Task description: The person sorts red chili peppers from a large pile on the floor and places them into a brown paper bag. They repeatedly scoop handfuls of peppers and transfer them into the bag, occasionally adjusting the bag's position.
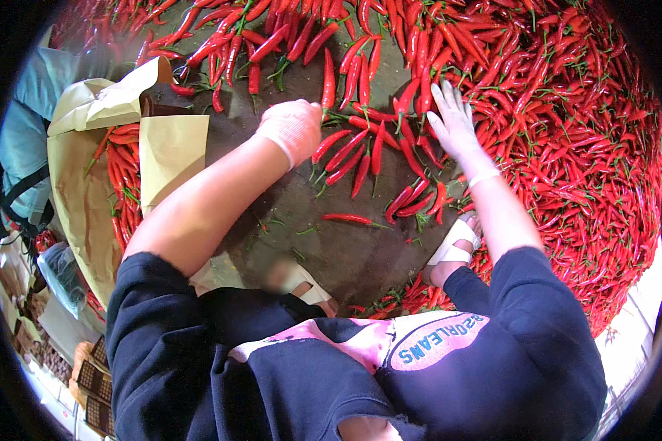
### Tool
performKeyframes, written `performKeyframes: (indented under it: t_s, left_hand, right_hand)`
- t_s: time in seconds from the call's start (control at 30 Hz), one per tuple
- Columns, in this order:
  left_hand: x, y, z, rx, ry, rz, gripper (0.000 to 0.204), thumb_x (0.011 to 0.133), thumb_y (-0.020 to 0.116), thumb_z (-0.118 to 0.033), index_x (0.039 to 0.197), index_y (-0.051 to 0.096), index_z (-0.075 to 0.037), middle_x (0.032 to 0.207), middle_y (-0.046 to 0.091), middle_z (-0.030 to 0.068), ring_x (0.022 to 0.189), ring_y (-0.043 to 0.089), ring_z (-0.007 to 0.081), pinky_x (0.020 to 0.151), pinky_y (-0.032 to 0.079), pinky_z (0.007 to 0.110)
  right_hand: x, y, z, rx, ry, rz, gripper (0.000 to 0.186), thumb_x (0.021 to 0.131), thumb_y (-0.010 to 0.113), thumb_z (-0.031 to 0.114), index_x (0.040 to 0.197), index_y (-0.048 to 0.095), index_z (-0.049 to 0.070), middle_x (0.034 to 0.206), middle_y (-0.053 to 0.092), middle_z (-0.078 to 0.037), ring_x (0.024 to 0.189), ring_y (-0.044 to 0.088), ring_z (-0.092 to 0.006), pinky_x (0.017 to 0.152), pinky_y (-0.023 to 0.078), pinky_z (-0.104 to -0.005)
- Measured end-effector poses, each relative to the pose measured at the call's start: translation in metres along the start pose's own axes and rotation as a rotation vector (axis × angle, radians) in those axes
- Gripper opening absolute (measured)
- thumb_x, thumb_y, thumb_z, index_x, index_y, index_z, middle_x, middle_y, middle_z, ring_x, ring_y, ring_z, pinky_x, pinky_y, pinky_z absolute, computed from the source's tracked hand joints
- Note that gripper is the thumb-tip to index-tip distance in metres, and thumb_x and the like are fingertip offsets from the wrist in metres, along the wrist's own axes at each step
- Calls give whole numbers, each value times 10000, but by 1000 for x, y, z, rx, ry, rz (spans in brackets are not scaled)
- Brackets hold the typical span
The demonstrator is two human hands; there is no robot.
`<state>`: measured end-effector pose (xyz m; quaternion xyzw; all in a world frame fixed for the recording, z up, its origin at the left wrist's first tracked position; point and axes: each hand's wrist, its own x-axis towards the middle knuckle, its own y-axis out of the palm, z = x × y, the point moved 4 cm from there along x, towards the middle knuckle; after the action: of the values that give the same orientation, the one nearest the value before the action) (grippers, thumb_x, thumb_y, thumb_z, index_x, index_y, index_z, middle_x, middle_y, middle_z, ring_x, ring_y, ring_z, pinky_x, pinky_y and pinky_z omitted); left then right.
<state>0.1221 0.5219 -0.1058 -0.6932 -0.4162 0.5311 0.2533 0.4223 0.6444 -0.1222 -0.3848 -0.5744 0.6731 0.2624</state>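
Observation:
My left hand (290, 128), in a pinkish knit glove, is closed beside an upright red chili (328, 81) on the dark floor (294, 206); what its fingertips hold is hidden. My right hand (452, 121), in a pale glove, has its fingers spread over the edge of the large chili heap (559, 162), touching peppers. Between my hands lies a loose group of red chilies with green stems (360, 158). Left of my left arm stands an open brown paper sack (77, 191) with chilies (123, 165) inside.
A person in pale blue clothing (33, 125) is at the left edge. A clear plastic bag (62, 272) and dark crates (95, 378) are at the lower left. My sandalled feet (452, 250) are below the loose peppers. More chilies (272, 37) spread across the top.

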Motion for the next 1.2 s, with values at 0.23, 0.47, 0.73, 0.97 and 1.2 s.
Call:
performKeyframes:
  t_s: [0.23, 0.47, 0.73, 0.97, 1.2]
  left_hand:
    - [60, 14, -15, -276, -107, -346, 434, 869, 639, -293, 1169, 515, -5, 1050, 663, 250, 993, 650, 400, 862, 529, 479]
    - [75, -1, 12, -351, -203, -232, 340, 857, 542, -60, 1192, 529, -7, 1143, 647, 287, 1105, 624, 414, 956, 499, 461]
    - [20, -24, -2, 155, 390, -556, 139, 703, 689, -185, 821, 761, -194, 1270, 608, 44, 1295, 458, 342, 1072, 387, 486]
    - [-17, 29, 23, -432, -139, -588, 274, 748, 695, -151, 1011, 651, -91, 1250, 540, 156, 1172, 542, 391, 997, 466, 473]
    - [-23, 65, 9, -554, -471, -282, 640, 760, 732, -160, 1313, 414, -101, 1232, 535, 240, 1164, 562, 414, 979, 483, 480]
  right_hand:
    - [-73, 15, 106, 321, 200, 110, 379, 870, 662, 321, 1155, 600, 80, 1008, 682, -178, 930, 662, -370, 822, 522, -475]
    - [-53, 29, 122, 618, 449, -182, 296, 740, 669, 108, 1031, 625, 76, 992, 642, -143, 973, 628, -355, 818, 507, -470]
    - [-86, 9, 165, 160, -695, -137, 263, 823, 546, 169, 1052, 672, 197, 1240, 572, -71, 1204, 516, -262, 1043, 380, -473]
    - [-125, 52, 133, 908, 582, 133, 405, 879, 668, 231, 1199, 552, 12, 1015, 651, -149, 944, 639, -282, 878, 498, -405]
    - [-61, 28, 216, 683, 1015, 221, 1113, 671, 830, 550, 1477, 291, 4, 1388, 452, -222, 1276, 483, -377, 1035, 455, -455]
